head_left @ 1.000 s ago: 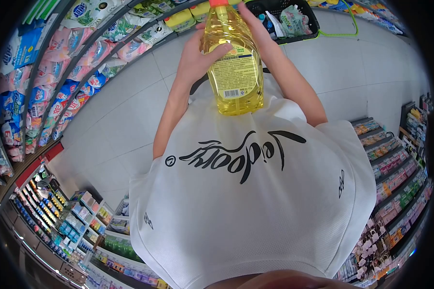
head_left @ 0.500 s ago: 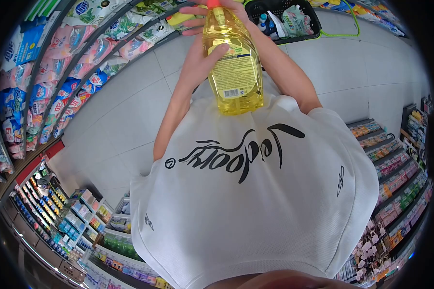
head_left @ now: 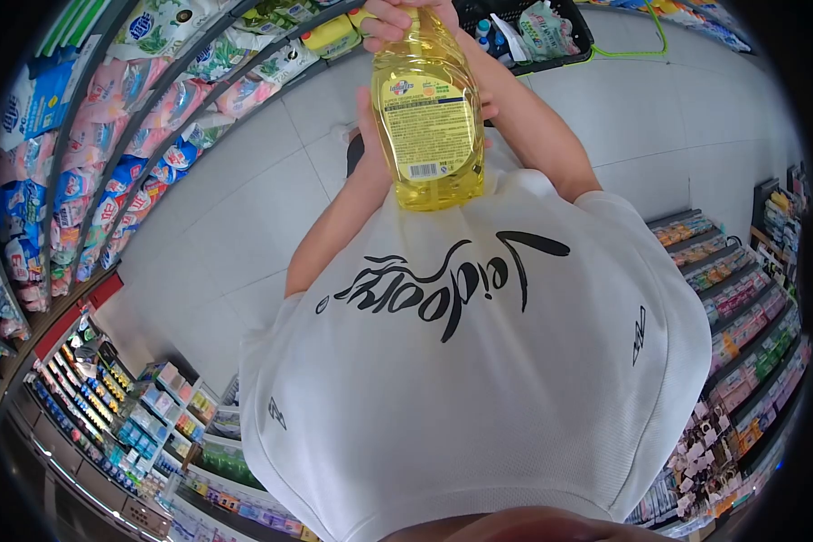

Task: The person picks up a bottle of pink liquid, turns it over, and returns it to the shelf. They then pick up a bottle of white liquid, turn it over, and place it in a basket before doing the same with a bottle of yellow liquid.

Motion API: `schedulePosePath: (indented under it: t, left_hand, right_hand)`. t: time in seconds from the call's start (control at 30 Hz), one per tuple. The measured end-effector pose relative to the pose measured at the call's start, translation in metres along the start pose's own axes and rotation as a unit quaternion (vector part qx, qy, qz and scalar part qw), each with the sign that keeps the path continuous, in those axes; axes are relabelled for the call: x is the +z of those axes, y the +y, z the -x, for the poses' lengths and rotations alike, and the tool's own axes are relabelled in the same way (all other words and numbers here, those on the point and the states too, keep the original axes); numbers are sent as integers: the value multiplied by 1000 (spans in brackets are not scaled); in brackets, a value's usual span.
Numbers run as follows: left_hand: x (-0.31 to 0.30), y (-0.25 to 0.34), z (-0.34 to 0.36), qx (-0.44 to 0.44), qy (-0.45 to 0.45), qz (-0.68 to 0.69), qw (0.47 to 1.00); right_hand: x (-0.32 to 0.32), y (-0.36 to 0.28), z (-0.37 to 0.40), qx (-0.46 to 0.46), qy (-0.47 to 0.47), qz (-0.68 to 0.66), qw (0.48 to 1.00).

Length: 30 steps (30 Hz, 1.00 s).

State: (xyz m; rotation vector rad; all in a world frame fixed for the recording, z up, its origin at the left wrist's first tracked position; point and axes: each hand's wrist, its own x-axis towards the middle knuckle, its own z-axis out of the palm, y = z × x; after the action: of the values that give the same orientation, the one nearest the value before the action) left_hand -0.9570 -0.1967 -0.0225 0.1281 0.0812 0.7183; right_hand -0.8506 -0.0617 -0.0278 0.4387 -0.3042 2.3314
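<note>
A large clear bottle of yellow liquid (head_left: 431,126) is held in front of my chest, its base toward me and its printed back label facing up. My right hand (head_left: 388,23) wraps round the neck end at the top edge of the view, with bent fingers showing on the left side. Beneath the bottle's body lies my left hand (head_left: 368,117), its thumb side along the left edge and fingertips showing past the right edge. The bottle hides most of the left palm, and the cap is out of view.
Shelves of bagged detergents (head_left: 108,135) curve along the left. A black basket (head_left: 558,61) with bottles and a bag stands beyond my right arm, on grey floor tiles (head_left: 235,208). More stocked shelves (head_left: 741,316) stand at right and lower left.
My left thumb has come off the label, and that hand is now lower, behind the bottle. My right fingers, spread before, have curled round the neck. The bottle has shifted slightly left.
</note>
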Motion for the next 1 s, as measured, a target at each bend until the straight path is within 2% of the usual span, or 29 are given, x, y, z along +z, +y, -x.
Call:
schedulePosePath:
  t: [0.03, 0.1, 0.13, 0.2, 0.23, 0.3, 0.33, 0.4, 0.53, 0.6, 0.63, 0.7, 0.83, 1.0]
  left_hand:
    - [-3, 1, -3, 0, 0, 0, 1000]
    - [-9, 3, -9, -47, 74, 41, 995]
    - [-10, 1, -11, -49, 73, 40, 995]
    - [-9, -4, -19, -27, -59, 99, 993]
    - [-8, -4, -22, -30, -60, 99, 993]
    - [-14, -4, -26, -81, 0, -31, 996]
    - [-17, -6, -28, -83, 0, -32, 996]
    - [-23, -5, -33, -111, -112, 24, 987]
    - [-30, -12, -36, -128, -123, 70, 982]
    - [-21, -14, -39, -132, -67, 49, 988]
    - [-20, -14, -40, -134, -67, 49, 988]
    - [-18, -12, -41, -137, -77, 52, 986]
    - [-16, -12, -41, -137, -47, 30, 989]
    - [-7, -9, -44, -144, -83, 74, 983]
  right_hand:
    - [0, 0, -1, 0, 0, 0, 1000]
    - [0, 1, -2, -6, -31, -5, 999]
    - [0, 2, -2, -7, -32, -3, 999]
    - [4, -1, 0, -14, -50, -8, 999]
    - [7, -3, 0, -16, -50, -7, 999]
    - [9, -4, 1, -7, -41, -7, 999]
    - [8, -4, 4, -8, -42, -7, 999]
    - [5, -3, 4, -3, -38, -27, 999]
    - [18, -9, 14, -7, 12, -19, 1000]
    - [24, -11, 20, -9, 45, -13, 999]
    - [21, -13, 20, -10, 45, -13, 999]
    - [12, -16, 17, -4, -14, -12, 1000]
    - [9, -21, 21, -17, -17, 1, 1000]
    - [10, -25, 20, -11, -32, 23, 999]
